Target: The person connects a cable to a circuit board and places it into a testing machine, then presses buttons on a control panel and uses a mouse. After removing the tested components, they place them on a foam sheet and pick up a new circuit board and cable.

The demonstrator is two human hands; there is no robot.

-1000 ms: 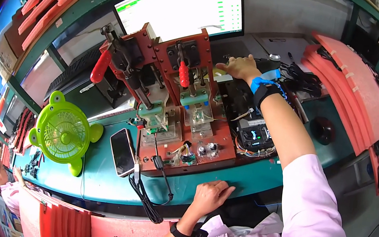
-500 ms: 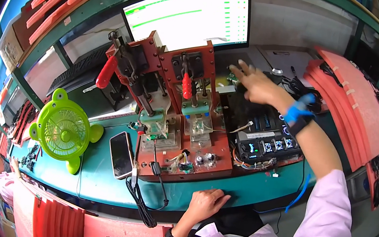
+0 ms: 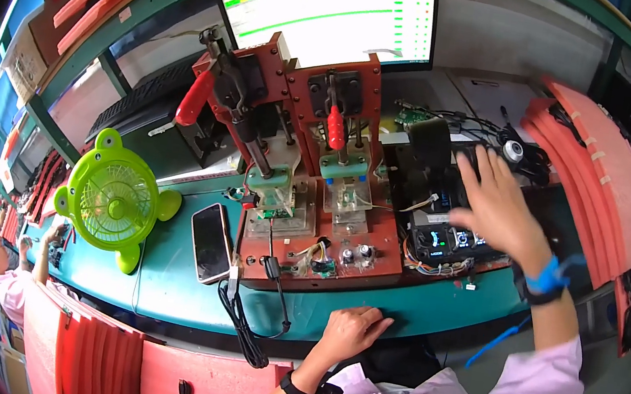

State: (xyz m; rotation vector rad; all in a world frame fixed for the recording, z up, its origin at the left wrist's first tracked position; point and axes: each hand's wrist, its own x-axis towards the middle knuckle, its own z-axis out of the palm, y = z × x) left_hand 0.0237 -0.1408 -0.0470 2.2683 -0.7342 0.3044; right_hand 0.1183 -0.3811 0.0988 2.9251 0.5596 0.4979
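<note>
My right hand (image 3: 498,206), fingers spread, hovers over the right side of a black instrument box (image 3: 447,245) with small lit round displays. Nothing is in that hand, and its wrist carries a blue strap (image 3: 551,275). At the front edge of the green table (image 3: 397,307), my left hand (image 3: 352,333) rests with its fingers curled together; no object shows in it. Left of the box stands a red test fixture (image 3: 366,266) with two red-handled toggle clamps (image 3: 335,128). Small circuit boards (image 3: 350,196) sit under the clamps.
A monitor (image 3: 335,12) stands behind the fixture. To its left are a green fan (image 3: 114,208) and a phone (image 3: 211,242), with a coiled black cable (image 3: 238,324) at the table edge. Pink foam sheets (image 3: 595,182) are stacked at right. Another person (image 3: 14,274) works at far left.
My right hand has come back from the area behind the black box and moved right, fingers spread. The left hand stays on the table edge. The whole view has shifted slightly.
</note>
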